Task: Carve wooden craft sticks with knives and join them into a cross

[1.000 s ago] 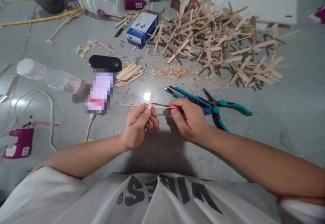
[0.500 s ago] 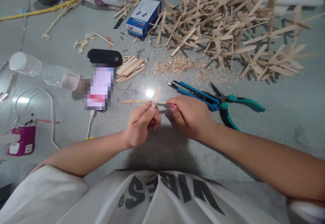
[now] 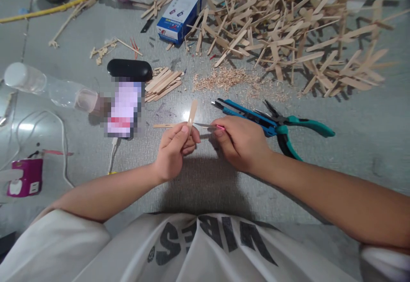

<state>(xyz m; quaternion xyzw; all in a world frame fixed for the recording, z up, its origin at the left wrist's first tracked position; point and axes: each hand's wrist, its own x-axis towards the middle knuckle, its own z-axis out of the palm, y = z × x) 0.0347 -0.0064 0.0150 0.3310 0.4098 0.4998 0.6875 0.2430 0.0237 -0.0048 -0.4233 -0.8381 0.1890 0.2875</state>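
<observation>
My left hand point(image 3: 173, 152) is closed on a flat wooden craft stick point(image 3: 192, 110), pinched between thumb and fingers and pointing away from me. In my right hand point(image 3: 245, 143) is a small knife with a thin blade point(image 3: 206, 125) and a bit of pink at its grip; the rest of the handle is hidden by the fingers. The blade's tip points left, close beside the held stick; whether they touch I cannot tell. Behind both hands another craft stick point(image 3: 161, 126) lies crosswise on the table, partly covered.
Beyond my right hand lie a blue utility knife point(image 3: 245, 112) and green-handled pliers point(image 3: 310, 123). Farther back are wood shavings point(image 3: 224, 78), a large heap of crossed sticks point(image 3: 275, 39) and a blue box point(image 3: 179, 17). Leftward are flat sticks point(image 3: 165, 81), a phone point(image 3: 124, 107) and a plastic bottle point(image 3: 60, 90).
The left hand has shifted slightly left and tilted the stick, with more of its flat face showing. More of the blade now shows between the hands. The right hand is nearly unmoved.
</observation>
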